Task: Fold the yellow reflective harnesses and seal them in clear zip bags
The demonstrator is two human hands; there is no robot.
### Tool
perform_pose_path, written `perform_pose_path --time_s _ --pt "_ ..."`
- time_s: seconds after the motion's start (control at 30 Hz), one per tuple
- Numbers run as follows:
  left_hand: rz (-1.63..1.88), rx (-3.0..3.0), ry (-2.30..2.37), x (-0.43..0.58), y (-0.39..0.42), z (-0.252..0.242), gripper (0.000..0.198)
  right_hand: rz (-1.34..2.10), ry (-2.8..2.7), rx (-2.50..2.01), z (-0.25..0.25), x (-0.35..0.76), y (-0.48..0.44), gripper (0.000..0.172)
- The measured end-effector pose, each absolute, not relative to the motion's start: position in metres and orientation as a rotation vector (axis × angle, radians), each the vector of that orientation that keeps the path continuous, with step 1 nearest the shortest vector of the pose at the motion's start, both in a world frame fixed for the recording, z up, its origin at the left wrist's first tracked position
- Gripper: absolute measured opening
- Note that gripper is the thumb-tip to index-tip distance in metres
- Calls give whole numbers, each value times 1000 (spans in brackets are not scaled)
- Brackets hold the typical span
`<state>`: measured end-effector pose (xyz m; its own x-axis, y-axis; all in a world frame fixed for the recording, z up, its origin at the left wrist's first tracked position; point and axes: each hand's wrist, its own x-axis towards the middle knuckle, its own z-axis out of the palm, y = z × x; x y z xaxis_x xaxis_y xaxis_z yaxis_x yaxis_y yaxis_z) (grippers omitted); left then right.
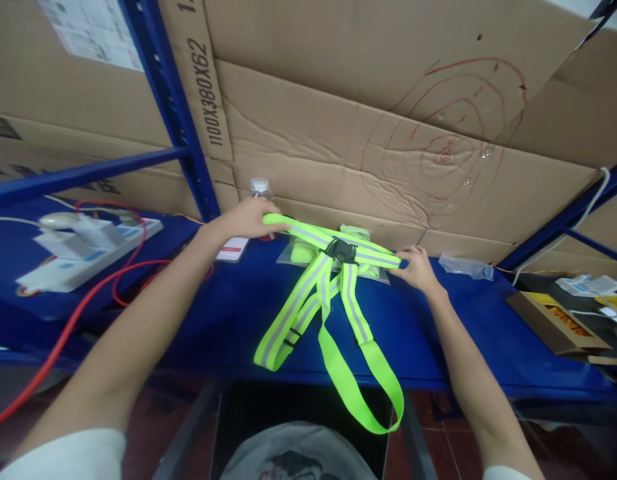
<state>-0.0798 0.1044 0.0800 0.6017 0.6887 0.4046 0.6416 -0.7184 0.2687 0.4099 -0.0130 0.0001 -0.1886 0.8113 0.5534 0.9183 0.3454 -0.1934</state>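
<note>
A neon-yellow reflective harness (304, 297) with silver stripes is stretched between my two hands above the blue table. My left hand (258, 219) grips one end of its waist strap, and my right hand (414, 267) pinches the other end. Near the middle of the strap sits a black buckle (342, 251). Two loops hang down from it; the right one dangles past the table's front edge. Behind the harness lies a clear plastic bag (357, 233) with more neon-yellow material in it, partly covered by the strap.
A clear bottle (260, 188) stands behind my left hand, near a white-and-red card (232, 249). To the left are a power strip (88, 257) and a red cable (73, 327). At right lie a crumpled plastic bag (466, 267) and an open cardboard box (553, 327). Cardboard (313, 127) lines the back.
</note>
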Motion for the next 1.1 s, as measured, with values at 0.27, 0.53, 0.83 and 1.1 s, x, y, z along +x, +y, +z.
perform_pose_path --time_s 0.27,0.53,0.83,1.1 --pt "1118 2507 1140 -72 89 112 40 -116 -1855 -1356 20 400 -23 39" --pt "1002 2703 1269 -45 120 86 45 424 -1277 -1201 4 385 0 61" --pt "912 2776 1303 -43 126 74 47 488 -1405 -1464 -5 404 4 53" --pt "1226 1937 1337 -20 130 85 35 565 -976 -1199 40 373 37 66"
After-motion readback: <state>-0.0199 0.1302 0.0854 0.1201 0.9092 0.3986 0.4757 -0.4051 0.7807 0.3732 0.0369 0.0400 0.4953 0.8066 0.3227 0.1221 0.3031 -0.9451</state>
